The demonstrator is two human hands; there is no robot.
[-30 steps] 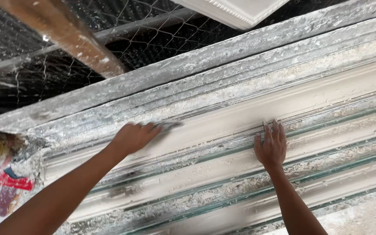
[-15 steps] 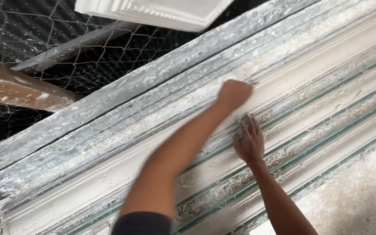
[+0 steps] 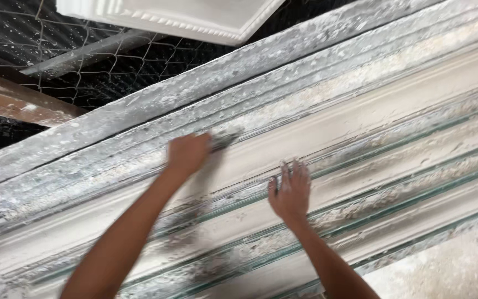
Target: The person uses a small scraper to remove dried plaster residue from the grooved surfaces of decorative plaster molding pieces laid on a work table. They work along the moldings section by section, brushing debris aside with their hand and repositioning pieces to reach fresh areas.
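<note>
A long ribbed moulding form [image 3: 394, 127], grey-white and crusted with plaster, runs diagonally across the view. My left hand [image 3: 188, 153] is closed around a small plaster-caked scraper [image 3: 225, 139] whose blade lies against the wide pale groove of the form. My right hand [image 3: 290, 188] rests flat on a lower rib, fingers spread, holding nothing.
Wire mesh [image 3: 84, 61] over a dark space lies beyond the form's upper edge. A white cast cornice piece [image 3: 195, 16] sits at the top. A brown wooden beam [image 3: 12, 102] crosses at the left. Rough plaster-covered ground [image 3: 460, 266] shows at the lower right.
My left hand swept the scraper along the groove, first to the right, then back to the left. My right hand stayed pressed on the lower rib while the view shifted.
</note>
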